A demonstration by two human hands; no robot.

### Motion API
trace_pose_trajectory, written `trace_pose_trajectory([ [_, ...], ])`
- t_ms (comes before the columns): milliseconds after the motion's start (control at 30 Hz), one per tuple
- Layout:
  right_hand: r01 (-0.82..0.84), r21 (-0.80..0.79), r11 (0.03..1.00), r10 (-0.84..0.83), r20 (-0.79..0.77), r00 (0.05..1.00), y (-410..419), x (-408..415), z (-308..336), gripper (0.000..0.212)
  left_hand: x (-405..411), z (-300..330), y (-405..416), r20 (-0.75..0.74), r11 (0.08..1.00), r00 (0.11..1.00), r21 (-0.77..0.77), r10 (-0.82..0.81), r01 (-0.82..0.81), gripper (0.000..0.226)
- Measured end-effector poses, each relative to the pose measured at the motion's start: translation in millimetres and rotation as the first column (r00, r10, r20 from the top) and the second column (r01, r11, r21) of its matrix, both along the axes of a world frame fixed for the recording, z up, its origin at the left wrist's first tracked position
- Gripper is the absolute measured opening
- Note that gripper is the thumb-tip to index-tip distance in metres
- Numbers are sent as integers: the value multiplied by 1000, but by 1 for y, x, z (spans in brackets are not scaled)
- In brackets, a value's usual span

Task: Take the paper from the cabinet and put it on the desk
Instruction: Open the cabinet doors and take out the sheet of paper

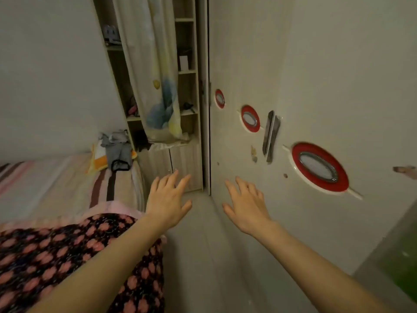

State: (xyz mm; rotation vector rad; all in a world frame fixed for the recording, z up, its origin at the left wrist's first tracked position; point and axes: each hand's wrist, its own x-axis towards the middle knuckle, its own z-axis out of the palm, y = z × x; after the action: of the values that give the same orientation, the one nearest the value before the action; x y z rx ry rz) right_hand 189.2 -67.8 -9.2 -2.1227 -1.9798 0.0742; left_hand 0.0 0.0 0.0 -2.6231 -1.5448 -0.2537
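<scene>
White box point(183, 63) on cabinet point(187, 91) shelf

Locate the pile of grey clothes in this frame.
In the head view, left of centre: the grey clothes lie on the striped bed, against the shelf unit.

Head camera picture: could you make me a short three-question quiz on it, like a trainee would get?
1. True or false: both hands are empty, fingers spread.
2. What hangs in front of the open shelves? A) a curtain B) a mirror C) a ladder
3. Fill in: the wardrobe door on the right has oval insets with ___ rims.

Key
1. True: the left hand and right hand hold nothing.
2. A: a curtain hangs over the shelves.
3. Red: see the inset on the door.
</scene>
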Motion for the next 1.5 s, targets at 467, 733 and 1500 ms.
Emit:
trace_pose_trajectory([
  [467,-199,-102,975,196,-30,980,298,36,-47,62,22,-54,244,57,937,949,-189,310,-294,65],
  [733,-186,-125,975,184,-30,982,481,12,-86,62,-1,-87,439,34,924,953,-257,302,-283,65],
  [1500,-154,-369,917,121,-111,986,963,-11,-249,68,-1,-252,908,0,756,907,-552,421,-351,67],
])
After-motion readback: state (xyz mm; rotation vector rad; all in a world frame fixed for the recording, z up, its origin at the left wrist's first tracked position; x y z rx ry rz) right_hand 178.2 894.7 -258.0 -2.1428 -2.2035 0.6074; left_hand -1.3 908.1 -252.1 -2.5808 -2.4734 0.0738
